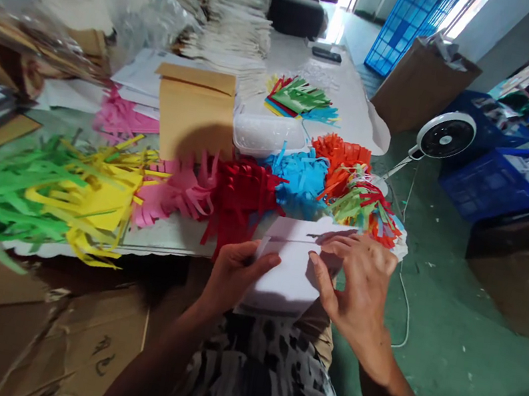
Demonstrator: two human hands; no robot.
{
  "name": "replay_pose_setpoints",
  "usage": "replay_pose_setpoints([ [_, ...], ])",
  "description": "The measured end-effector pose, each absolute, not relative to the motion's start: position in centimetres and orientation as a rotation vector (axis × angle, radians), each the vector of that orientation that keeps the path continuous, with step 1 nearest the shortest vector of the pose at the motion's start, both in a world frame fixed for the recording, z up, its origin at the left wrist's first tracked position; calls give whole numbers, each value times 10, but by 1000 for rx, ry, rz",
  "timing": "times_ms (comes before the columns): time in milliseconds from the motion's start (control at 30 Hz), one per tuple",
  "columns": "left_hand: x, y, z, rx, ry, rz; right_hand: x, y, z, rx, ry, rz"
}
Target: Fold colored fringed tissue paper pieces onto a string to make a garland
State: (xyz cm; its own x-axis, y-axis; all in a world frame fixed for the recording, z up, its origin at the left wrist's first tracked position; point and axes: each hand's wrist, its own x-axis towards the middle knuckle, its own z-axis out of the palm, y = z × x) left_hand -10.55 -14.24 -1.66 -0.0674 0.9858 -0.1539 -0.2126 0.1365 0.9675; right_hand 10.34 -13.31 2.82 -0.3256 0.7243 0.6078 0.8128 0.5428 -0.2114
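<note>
A white paper piece (283,282), folded or layered, is held above my lap at the table's near edge. My left hand (236,274) grips its left side, thumb on top and fingers underneath. On the upper right edge my right hand (355,281) has its fingers bent over the paper, thumb pressing the face. Just beyond lie fringed paper strips: dark red (242,191), blue (301,177), orange (340,156) and a mixed-colour bunch (367,208). Farther left are pink (179,190), yellow (108,192) and green (17,190) fringed papers.
A brown envelope (195,112) and a white plastic tray (269,135) stand behind the strips. More fringed sheets (304,100) lie farther back, near stacked paper bundles (235,24). A small fan (444,137) is at the table's right. Cardboard (82,343) sits below left.
</note>
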Motion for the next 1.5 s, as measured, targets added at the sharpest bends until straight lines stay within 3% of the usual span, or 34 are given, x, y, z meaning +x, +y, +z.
replay_pose_setpoints([
  [467,-115,-147,3,1343,1279,1473,108,-137,55,-1120,-2121,-100],
  [800,-107,-156,16,1813,1257,1328,104,-140,48,-1009,-2047,-283],
  [1033,-107,-155,13,1932,1230,1386,106,-143,51,-1116,-2069,-157],
  [1233,-117,-161,2,2092,1077,1421,127,-146,62,-945,-1861,-97],
  [1500,-116,-175,22,2385,795,1303,157,-137,71,-750,-2304,221],
])
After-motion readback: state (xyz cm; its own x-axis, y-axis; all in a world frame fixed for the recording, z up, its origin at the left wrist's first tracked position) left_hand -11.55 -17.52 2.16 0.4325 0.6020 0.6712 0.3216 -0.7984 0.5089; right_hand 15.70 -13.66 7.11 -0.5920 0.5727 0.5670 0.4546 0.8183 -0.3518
